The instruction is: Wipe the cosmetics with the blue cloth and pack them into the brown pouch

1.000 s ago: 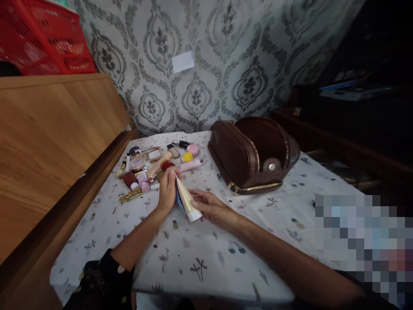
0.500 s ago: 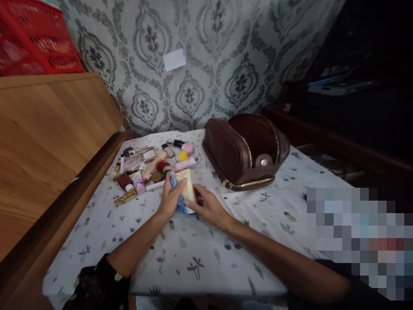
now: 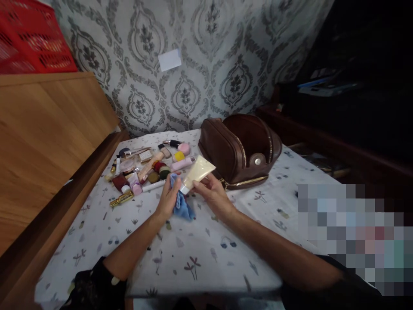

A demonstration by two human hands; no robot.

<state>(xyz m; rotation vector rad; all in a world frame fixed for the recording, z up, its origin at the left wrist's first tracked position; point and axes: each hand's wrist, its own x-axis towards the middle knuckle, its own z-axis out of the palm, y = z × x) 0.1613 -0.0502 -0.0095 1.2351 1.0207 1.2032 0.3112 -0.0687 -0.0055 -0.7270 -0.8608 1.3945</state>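
Observation:
My right hand (image 3: 214, 193) is closed on a cream-coloured squeeze tube (image 3: 200, 169), which tilts up to the right with its white cap (image 3: 184, 188) at the lower left. A blue cloth (image 3: 183, 209) is gripped in my left hand (image 3: 168, 199) and hangs down beside the cap. Whether the cloth touches the cap I cannot tell. Just beyond my hands lie a lilac tube (image 3: 182, 164), a white stick (image 3: 153, 185) and several other cosmetics. A brown toiletry bag (image 3: 222, 150) stands unzipped behind my right hand.
The cosmetics include a gold bottle (image 3: 121, 199), a pink round container (image 3: 183, 149) and a yellow item (image 3: 179, 156). They rest on a patterned tablecloth (image 3: 174, 262). A wooden panel (image 3: 48, 125) borders the left side, with a red basket (image 3: 58, 56) above it. Wallpaper (image 3: 193, 38) rises behind.
The tube has swung from upright against the cloth to slanting right, held out by my right hand. The blue cloth now hangs lower from my left hand. The view has shifted slightly.

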